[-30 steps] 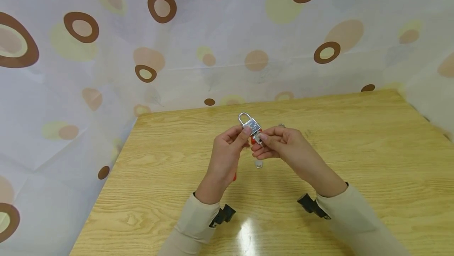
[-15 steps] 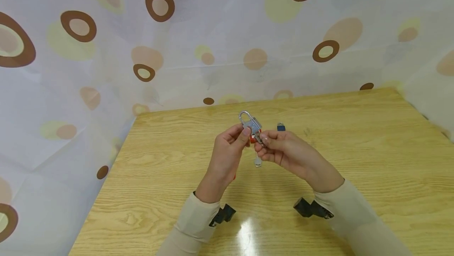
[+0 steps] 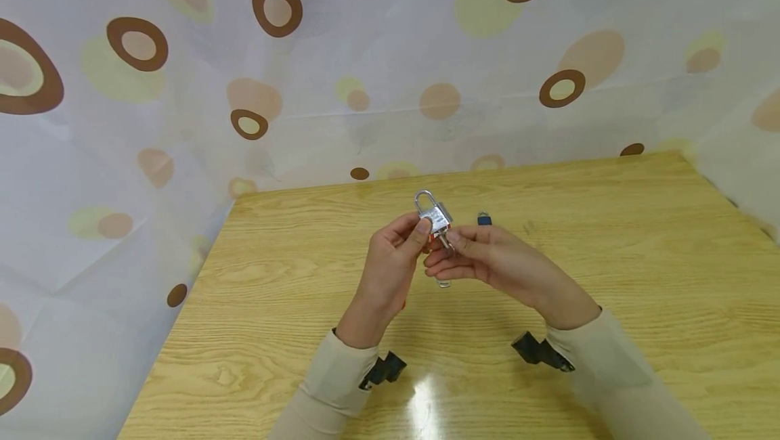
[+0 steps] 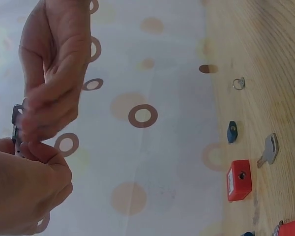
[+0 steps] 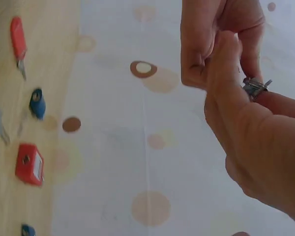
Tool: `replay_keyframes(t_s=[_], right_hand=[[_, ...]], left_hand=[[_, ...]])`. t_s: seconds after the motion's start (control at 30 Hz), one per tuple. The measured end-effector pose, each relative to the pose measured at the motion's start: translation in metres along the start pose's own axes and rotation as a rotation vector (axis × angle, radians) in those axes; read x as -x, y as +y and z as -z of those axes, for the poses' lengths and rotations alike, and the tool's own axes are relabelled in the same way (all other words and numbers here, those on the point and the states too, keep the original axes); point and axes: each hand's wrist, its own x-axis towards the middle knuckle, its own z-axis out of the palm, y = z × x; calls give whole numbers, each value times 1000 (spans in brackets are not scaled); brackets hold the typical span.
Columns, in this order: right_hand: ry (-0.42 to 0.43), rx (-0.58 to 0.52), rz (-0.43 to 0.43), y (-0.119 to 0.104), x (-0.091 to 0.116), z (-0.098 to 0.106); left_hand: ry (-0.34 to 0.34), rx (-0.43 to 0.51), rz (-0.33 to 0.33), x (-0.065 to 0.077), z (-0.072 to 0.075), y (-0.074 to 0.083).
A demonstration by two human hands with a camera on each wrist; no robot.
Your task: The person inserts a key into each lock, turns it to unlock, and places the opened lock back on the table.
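My left hand (image 3: 390,264) grips a silver padlock (image 3: 436,217) above the table, thumb across its face and the shackle pointing up. At its lower end my right hand (image 3: 487,257) pinches a small key (image 3: 447,242) between thumb and forefinger, its other fingers held out below. The padlock's far side is hidden behind the fingers. In the right wrist view only a bit of metal (image 5: 255,87) shows between the fingers. A red padlock (image 4: 240,181) stands on the table below the hands, mostly covered by them in the head view.
On the wooden table (image 3: 274,332) a loose key (image 3: 444,283) lies under the hands, with a blue padlock (image 3: 484,220) behind. A red-handled key-like piece (image 5: 19,44) and a small ring (image 4: 238,84) lie nearby. A patterned sheet (image 3: 365,54) rises behind the table.
The silver padlock has shifted slightly right and tilted, showing its side edge. My right fingers curled in, then spread out again. The blue padlock has come into view behind the right hand.
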Motion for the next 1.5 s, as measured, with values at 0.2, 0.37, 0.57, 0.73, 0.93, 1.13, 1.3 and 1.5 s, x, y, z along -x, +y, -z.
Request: replay_keyframes(t_s=[0.2, 0.37, 0.57, 0.73, 0.93, 1.13, 1.3, 1.5], right_hand=[[284, 525, 152, -4, 4, -1], [326, 521, 167, -7, 4, -2], [299, 457, 113, -9, 5, -1], [321, 454, 121, -10, 7, -1], [338, 446, 105, -11, 10, 0], [336, 465, 63, -10, 10, 1], [320, 482, 57, -6, 10, 0], [327, 483, 15, -1, 9, -3]], left_hand=[[60, -49, 26, -1, 0, 1], [27, -105, 76, -2, -1, 2], [-28, -159, 97, -1, -3, 1], [-45, -207, 85, -1, -1, 0], [-95, -374, 124, -2, 8, 8], [-64, -505, 60, -11, 18, 27], [-114, -545, 42, -15, 18, 29], [-128, -526, 53, -15, 16, 22]])
